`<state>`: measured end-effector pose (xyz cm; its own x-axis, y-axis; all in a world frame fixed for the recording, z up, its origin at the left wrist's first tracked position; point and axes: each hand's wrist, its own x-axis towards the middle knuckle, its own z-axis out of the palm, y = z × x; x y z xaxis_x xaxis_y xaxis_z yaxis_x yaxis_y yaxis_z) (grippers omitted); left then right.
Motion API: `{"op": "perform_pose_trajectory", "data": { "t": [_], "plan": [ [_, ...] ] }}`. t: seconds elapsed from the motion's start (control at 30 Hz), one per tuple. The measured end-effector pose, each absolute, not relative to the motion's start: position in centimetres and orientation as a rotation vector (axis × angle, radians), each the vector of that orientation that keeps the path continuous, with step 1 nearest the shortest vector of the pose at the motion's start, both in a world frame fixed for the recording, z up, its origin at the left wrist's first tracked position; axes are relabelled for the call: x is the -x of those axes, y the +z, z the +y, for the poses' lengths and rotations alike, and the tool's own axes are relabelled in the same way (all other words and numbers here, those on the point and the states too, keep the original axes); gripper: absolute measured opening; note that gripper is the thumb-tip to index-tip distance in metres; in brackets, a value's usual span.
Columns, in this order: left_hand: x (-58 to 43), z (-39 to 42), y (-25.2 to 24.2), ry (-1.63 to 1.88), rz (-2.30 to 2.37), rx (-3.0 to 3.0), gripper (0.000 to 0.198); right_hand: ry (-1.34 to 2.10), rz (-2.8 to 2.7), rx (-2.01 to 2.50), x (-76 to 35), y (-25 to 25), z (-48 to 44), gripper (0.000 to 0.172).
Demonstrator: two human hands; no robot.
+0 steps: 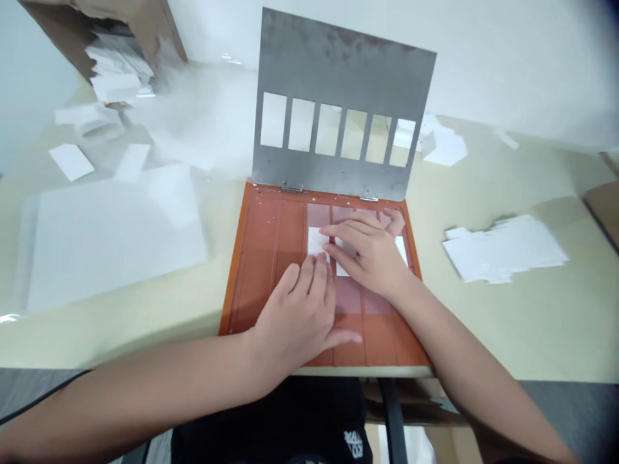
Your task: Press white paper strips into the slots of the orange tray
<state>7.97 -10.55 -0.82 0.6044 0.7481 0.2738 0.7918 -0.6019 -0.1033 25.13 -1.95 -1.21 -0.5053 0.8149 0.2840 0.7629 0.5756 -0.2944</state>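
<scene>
Well, the table (483,335) fills most of what I see, pale cream under everything. At its far left corner, a cardboard box (130,26) is packed with stacks of white cards (116,71), and some of them are slipping out over its edge. More loose cards (71,161) lie on the table just below it. A big white sheet (111,245) lies flat to the left of the orange board (261,258), and a messy pile of white pieces (503,248) sits to its right.

Right in front of me, the board is joined by two hinges (293,187) along its far edge to a metal plate (338,64). The plate stands up, tilted back, with a row of six rectangular windows (329,132) cut through it. The board's surface runs in long channels, with pale pink patches (348,296) on its right half.

Small white cards (316,241) lie on those patches, partly covered by my hands. My left hand (294,316) is open and flat on the board, its fingertips (319,264) against a card. My right hand (367,254) is also open, spread over the cards without gripping them.
</scene>
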Motion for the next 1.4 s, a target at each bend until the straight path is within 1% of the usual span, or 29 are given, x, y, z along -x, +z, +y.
{"op": "perform_pose_trajectory", "data": {
  "t": [0.07, 0.2, 0.27, 0.37, 0.57, 0.77, 0.93, 1.03, 1.2, 1.4],
  "plan": [
    [-7.9, -10.5, -0.9, -0.336, -1.279, 2.622, 0.092, 0.164, -2.454, 1.288, -25.2, -1.3, -1.9, 0.024],
    [-8.0, -10.4, -1.0, -0.378, -1.280, 2.634, 0.092, 0.118, -2.563, 1.308, -25.3, -1.2, -1.7, 0.045],
    [-8.0, -10.5, -0.9, -0.365, -1.287, 2.636, 0.092, 0.133, -2.605, 1.291, -25.3, -1.2, -1.7, 0.048],
    [-8.1, -10.5, -0.9, -0.342, -1.291, 2.633, 0.092, 0.164, -2.568, 1.231, -25.3, -1.3, -1.7, 0.043],
    [-8.1, -10.6, -0.8, -0.290, -1.301, 2.639, 0.093, 0.240, -2.340, 0.991, -25.4, -1.7, -1.2, 0.024],
    [-8.2, -10.8, -0.7, -0.264, -1.326, 2.648, 0.096, 0.193, -2.230, 0.955, -25.2, -1.9, -0.9, 0.015],
    [-8.2, -10.8, -0.6, -0.257, -1.337, 2.665, 0.099, 0.206, -2.309, 0.864, -25.4, -1.7, -1.3, 0.015],
    [-8.1, -10.8, -0.4, -0.237, -1.340, 2.665, 0.098, 0.194, -2.396, 0.815, -25.7, -1.5, -1.6, 0.017],
    [-8.1, -10.9, -0.1, -0.198, -1.333, 2.665, 0.093, 0.184, -2.492, 0.867, -26.0, -1.4, -1.7, 0.025],
    [-8.2, -11.0, -0.1, -0.203, -1.348, 2.667, 0.094, 0.200, -2.473, 0.872, -25.7, -1.4, -1.8, 0.029]
  ]
}}
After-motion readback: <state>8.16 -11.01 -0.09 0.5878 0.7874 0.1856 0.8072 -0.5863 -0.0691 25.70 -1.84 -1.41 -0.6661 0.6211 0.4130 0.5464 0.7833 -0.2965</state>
